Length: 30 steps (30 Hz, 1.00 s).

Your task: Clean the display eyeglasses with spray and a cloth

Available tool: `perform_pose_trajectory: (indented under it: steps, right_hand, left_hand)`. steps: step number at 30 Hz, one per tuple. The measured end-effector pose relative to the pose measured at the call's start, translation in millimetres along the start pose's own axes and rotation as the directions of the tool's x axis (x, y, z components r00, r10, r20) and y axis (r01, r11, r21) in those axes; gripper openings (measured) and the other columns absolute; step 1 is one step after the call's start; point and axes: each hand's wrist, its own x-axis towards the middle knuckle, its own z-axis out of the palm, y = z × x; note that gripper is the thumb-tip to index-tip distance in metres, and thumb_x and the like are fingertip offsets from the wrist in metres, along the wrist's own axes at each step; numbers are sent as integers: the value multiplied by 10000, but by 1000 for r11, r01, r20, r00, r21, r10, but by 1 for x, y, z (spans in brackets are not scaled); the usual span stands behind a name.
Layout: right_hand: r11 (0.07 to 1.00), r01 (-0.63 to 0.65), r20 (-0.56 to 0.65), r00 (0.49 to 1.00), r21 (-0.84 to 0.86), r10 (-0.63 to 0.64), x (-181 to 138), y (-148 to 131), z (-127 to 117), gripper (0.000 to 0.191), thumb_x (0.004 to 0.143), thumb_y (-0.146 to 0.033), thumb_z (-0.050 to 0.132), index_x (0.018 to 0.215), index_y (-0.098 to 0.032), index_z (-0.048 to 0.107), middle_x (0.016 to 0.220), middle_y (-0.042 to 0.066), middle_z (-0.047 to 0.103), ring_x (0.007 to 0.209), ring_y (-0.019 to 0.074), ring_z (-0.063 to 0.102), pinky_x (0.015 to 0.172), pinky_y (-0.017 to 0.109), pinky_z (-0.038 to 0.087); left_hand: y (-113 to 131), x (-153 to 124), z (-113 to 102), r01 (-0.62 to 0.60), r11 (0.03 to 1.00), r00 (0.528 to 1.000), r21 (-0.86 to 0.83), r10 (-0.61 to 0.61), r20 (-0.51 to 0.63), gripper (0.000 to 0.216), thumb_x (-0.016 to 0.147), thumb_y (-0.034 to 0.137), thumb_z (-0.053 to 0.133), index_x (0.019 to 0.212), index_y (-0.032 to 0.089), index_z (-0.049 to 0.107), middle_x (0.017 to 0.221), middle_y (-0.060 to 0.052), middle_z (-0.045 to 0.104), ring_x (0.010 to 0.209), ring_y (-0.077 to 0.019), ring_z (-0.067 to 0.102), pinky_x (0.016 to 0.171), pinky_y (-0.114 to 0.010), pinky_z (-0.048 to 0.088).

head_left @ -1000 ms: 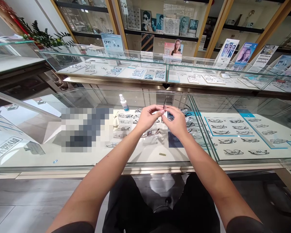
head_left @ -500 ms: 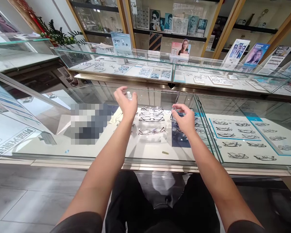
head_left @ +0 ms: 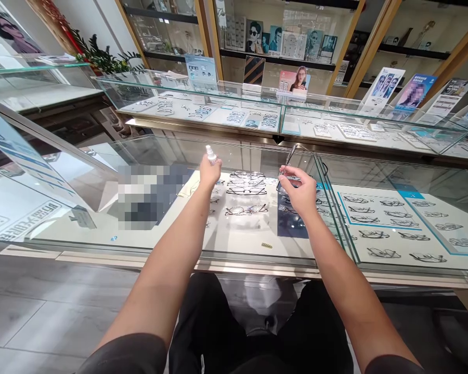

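My left hand is wrapped round a small white spray bottle that stands on the glass counter top; only the bottle's nozzle shows above my fingers. My right hand pinches a thin dark-framed pair of glasses and holds it above the counter, one temple sticking up and away. Below the glass, between my two hands, rows of displayed glasses lie on a white tray. A pale cloth lies just left of my left wrist.
A small brass-coloured piece lies near the counter's front edge. A second glass case with more frames adjoins on the right. Another counter with posters and stands runs across the back. A slanted sign stands at the left.
My hands were together at the glasses. The left hand has let go, reached left and forward, and closed round the spray bottle. The right hand keeps the glasses.
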Motion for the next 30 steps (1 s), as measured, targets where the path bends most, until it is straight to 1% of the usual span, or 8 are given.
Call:
perform_pose_trajectory:
  steps: [3, 6, 9, 11, 14, 18, 23, 30]
  right_hand:
    - [1000, -2, -5, 1000, 22, 3, 0, -1, -1, 319, 908, -442, 771, 1147, -241, 833, 1210, 111, 828, 1039, 254, 744, 895, 419, 665]
    - [998, -4, 21, 1000, 56, 2, 1, -4, -1, 290, 928, -445, 754, 1125, -247, 833, 1177, 102, 830, 1033, 250, 749, 923, 420, 643]
    - [997, -5, 69, 998, 78, -1, 2, -7, 0, 246, 945, -437, 741, 1081, -252, 830, 1165, 91, 834, 1074, 255, 755, 978, 426, 608]
    - [996, -15, 106, 994, 88, 6, 1, -8, 1, 227, 956, -436, 731, 1056, -255, 825, 1169, 82, 835, 1111, 257, 748, 997, 422, 591]
    - [990, -87, 182, 981, 109, 67, 0, -10, 1, 230, 972, -450, 717, 1053, -257, 814, 1174, 68, 829, 1037, 242, 733, 960, 413, 584]
    - [979, -134, 273, 958, 153, 88, 0, -12, 1, 225, 990, -453, 694, 1030, -257, 798, 1111, 54, 820, 1013, 239, 721, 978, 413, 563]
    - [964, -162, 330, 940, 212, 86, 0, -18, 2, 239, 970, -474, 700, 961, -250, 783, 1024, 41, 816, 1012, 231, 724, 1007, 402, 556]
    - [953, -189, 396, 915, 238, 82, 0, -24, 2, 232, 963, -471, 694, 947, -252, 770, 978, 36, 818, 994, 227, 714, 1011, 404, 557]
  left_hand:
    - [27, -12, -3, 80, 967, 997, -240, -74, 33, 273, 798, 216, 688, 1041, 238, 564, 950, -28, 635, 838, -176, 614, 776, -303, 562]
    - [65, -37, -7, 237, 755, 949, -612, -44, 312, 267, 859, 462, 687, 915, 234, 559, 771, 4, 538, 655, -152, 555, 548, -257, 475]
    - [97, -67, -11, 449, 621, 785, -643, 70, 615, 656, 924, 855, 474, 743, 226, 509, 644, 0, 467, 543, -153, 514, 459, -264, 416]
    - [110, -84, -12, 567, 585, 653, -580, 111, 749, 749, 932, 924, 372, 662, 230, 456, 575, 10, 401, 480, -147, 459, 414, -255, 355]
    - [116, -98, -10, 646, 574, 499, -504, 183, 847, 806, 945, 934, 269, 594, 228, 431, 523, 15, 343, 442, -146, 412, 387, -249, 313]
    - [112, -100, -6, 634, 624, 385, -456, 257, 886, 849, 907, 969, 261, 549, 221, 442, 484, 16, 321, 414, -137, 359, 371, -239, 276]
    - [104, -100, 2, 553, 717, 329, -425, 281, 902, 832, 863, 996, 350, 534, 235, 421, 436, 20, 309, 379, -122, 298, 348, -236, 237]
    - [98, -105, 12, 409, 853, 391, -325, 158, 907, 772, 837, 938, 480, 551, 220, 472, 447, 23, 320, 372, -98, 258, 364, -220, 199]
